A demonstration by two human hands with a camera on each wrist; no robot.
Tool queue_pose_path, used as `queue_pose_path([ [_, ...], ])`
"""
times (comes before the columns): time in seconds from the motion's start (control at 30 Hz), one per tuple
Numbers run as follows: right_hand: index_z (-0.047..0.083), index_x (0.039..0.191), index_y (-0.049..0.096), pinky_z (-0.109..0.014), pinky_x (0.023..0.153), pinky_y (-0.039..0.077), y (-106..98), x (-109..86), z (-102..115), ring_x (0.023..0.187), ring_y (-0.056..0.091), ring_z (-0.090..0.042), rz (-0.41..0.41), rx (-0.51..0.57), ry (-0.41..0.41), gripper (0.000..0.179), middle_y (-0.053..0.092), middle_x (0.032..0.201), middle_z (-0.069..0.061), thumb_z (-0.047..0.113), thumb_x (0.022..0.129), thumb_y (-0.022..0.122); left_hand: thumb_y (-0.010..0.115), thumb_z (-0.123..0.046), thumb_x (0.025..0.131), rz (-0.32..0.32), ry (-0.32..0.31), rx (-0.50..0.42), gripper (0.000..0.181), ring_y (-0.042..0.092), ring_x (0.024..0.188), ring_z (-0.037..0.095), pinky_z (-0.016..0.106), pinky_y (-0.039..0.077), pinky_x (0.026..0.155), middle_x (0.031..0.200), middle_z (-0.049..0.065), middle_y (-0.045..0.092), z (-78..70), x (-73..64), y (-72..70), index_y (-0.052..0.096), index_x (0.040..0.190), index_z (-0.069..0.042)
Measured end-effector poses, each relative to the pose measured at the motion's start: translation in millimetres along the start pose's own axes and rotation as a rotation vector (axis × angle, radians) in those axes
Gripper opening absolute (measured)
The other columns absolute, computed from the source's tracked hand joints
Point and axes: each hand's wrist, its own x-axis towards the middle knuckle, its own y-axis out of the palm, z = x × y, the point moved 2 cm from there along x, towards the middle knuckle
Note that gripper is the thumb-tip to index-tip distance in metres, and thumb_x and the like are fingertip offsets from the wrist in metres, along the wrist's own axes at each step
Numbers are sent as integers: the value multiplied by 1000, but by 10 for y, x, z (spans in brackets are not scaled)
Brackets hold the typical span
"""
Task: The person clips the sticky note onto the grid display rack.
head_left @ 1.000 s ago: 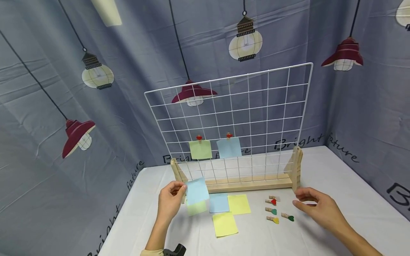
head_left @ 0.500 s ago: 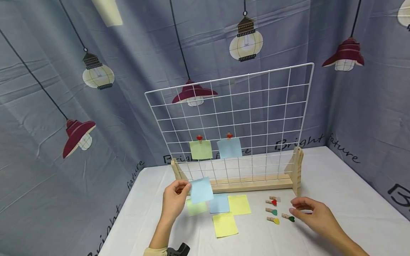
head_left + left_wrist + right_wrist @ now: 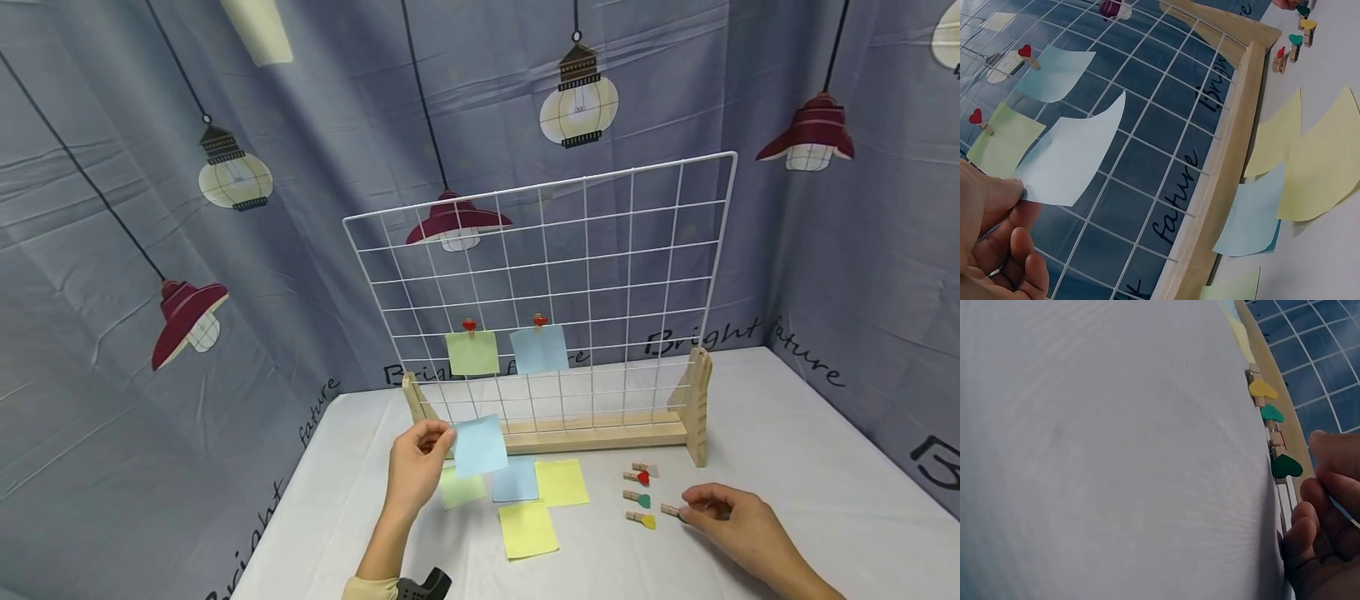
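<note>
My left hand point(image 3: 415, 468) pinches a light blue sticky note point(image 3: 481, 446) by its left edge, between thumb and fingers, in front of the grid's lower left. In the left wrist view that note point(image 3: 1075, 156) bends upward at its far corner. My right hand point(image 3: 738, 525) is low over the table at the right, fingers loosely bent. Its fingertips are right at a small wooden clothespin point(image 3: 670, 510) with a dark green heart, partly covering it in the head view. In the right wrist view the dark green heart point(image 3: 1288, 467) shows beside the fingers, with none curled round it.
A white wire grid point(image 3: 611, 292) stands in a wooden base point(image 3: 592, 437). A green note point(image 3: 472, 354) and a blue note point(image 3: 540, 350) hang on it from red heart clothespins. Several notes, including a yellow one point(image 3: 528, 531), and more clothespins point(image 3: 637, 499) lie on the white table.
My right hand has moved down and toward me to the dark green heart clothespin. My left hand has carried the blue note slightly to the right.
</note>
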Motion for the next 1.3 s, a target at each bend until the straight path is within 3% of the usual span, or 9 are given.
queue_pose_path([
  [0.33,3,107,74,-23,62,45,40,-12,-26,78,57,-14,6,8,9,28,69,86,2,22,88,80,75,-16,94,-1,10,-2,5,63,81,14,24,52,74,88,1,74,-13,14,22,75,98,-13],
  [0.77,10,91,75,-25,62,40,70,0,14,75,52,-14,-31,-119,-63,14,63,79,4,20,84,83,75,-16,95,17,8,-20,4,63,79,15,23,51,71,87,2,74,-8,0,51,75,97,-13],
  [1.3,11,92,78,-29,66,43,56,-8,-7,76,55,-14,-14,-77,-29,17,70,80,5,25,85,83,75,-15,94,14,19,-16,4,63,79,14,23,52,71,89,2,74,15,-12,30,76,98,-13],
])
